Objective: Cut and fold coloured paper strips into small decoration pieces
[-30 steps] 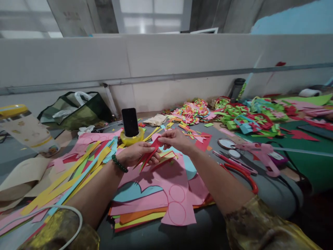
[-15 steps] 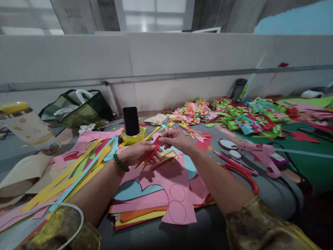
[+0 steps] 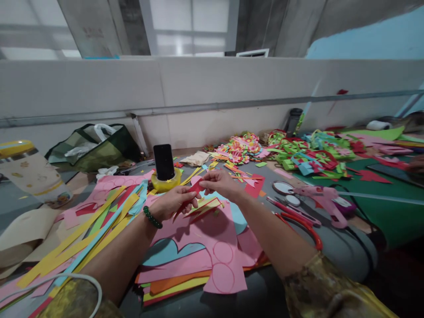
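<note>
- Nearest me, I see shiny, mottled sleeves [image 3: 318, 285] and a smooth pink sheet [image 3: 222, 238] with circles drawn on it, lying over layered orange, yellow and red sheets [image 3: 177, 287].
- Flat, ribbon-like paper strips [image 3: 79, 247] in yellow, blue, green and red fan out at left; a dull brown paper [image 3: 24, 229] curls beyond their edge.
- Above the pink sheet, in the middle, is the narrow red paper [image 3: 196, 187]. I have the left hand [image 3: 175, 199] clamped around its lower part and the right hand [image 3: 217, 182] pinching its upper end.
- To the right lie glossy red scissor handles [image 3: 309, 232] and a pink plastic glue gun [image 3: 326, 201].
- A yellow tape roll [image 3: 167, 182] holds a black phone [image 3: 164, 162] upright.
- Far left, a slumped green bag [image 3: 124, 148] contains crumpled white plastic [image 3: 79, 150].
- Far right of centre, ruffled paper flowers [image 3: 243, 149] heap beside looped green paper pieces [image 3: 294, 157].
- Compared with half a second ago, fewer pointed ends splay below the left hand, and my view sits higher and further right.
</note>
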Demonstrator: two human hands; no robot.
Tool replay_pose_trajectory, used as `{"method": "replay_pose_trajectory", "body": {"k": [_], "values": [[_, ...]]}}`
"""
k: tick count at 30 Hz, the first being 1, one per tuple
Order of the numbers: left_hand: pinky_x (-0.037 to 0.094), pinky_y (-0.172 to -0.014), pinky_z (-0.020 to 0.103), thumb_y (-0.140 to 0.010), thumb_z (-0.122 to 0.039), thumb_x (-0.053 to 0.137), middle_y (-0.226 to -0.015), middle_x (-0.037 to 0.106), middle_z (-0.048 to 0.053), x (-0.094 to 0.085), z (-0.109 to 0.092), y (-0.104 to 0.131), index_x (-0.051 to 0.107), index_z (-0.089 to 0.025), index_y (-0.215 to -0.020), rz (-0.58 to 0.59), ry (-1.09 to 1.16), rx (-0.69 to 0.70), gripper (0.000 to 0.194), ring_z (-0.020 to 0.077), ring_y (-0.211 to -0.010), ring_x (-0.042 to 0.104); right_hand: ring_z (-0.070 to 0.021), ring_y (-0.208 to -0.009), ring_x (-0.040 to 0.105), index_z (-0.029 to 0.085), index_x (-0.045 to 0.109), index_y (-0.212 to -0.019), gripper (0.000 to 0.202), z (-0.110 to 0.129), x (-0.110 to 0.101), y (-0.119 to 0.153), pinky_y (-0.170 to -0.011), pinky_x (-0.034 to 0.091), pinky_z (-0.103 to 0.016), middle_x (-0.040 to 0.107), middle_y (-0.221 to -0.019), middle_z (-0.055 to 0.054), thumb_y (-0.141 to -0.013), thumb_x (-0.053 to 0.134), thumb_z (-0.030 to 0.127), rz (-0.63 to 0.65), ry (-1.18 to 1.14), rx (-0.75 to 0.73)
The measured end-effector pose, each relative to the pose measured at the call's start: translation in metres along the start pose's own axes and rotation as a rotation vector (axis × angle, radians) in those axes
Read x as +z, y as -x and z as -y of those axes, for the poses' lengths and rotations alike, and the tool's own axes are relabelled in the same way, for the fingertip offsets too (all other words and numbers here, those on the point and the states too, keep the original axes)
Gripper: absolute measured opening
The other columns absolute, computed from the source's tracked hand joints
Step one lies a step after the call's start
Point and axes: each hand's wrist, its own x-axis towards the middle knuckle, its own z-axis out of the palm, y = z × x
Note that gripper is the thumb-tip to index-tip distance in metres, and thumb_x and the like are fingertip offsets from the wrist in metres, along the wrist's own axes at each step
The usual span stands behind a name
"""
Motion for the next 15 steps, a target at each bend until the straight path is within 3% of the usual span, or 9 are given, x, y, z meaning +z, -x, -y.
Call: {"method": "replay_pose_trajectory", "body": {"k": [9,13,15], "values": [[0.037,-0.038,0.015,-0.075,-0.034,0.065,-0.058,0.063,0.002,0.001,0.003,-0.001,0.061,-0.011,-0.076,0.004,0.037,0.027,0.024,0.0041,-0.038,0.049,-0.0111,-0.049,0.057,0.013,0.061,-0.071,0.030,0.013,0.001,0.004,-0.049,0.044,-0.023,0.059,-0.055,0.000,-0.066,0.067,0.042,-0.012,0.170,0.001],[0.041,-0.041,0.016,-0.075,-0.031,0.066,-0.062,0.065,0.005,-0.001,-0.001,0.000,0.061,-0.009,-0.076,0.001,0.070,0.004,0.022,0.0065,-0.042,0.054,-0.0122,-0.060,0.057,0.016,0.063,-0.079,0.025,0.052,-0.009,0.034,-0.057,0.043,-0.024,0.063,-0.069,-0.002,-0.071,0.064,0.040,-0.117,0.349,-0.095],[0.041,-0.041,0.016,-0.077,-0.029,0.064,-0.062,0.064,0.004,-0.002,-0.003,0.001,0.061,-0.009,-0.077,0.012,0.100,-0.001,0.020,0.0063,-0.042,0.054,-0.0129,-0.063,0.056,0.019,0.065,-0.086,0.024,0.075,-0.020,0.064,-0.058,0.041,-0.024,0.064,-0.072,-0.002,-0.077,0.059,0.041,-0.272,0.653,-0.207]]}}
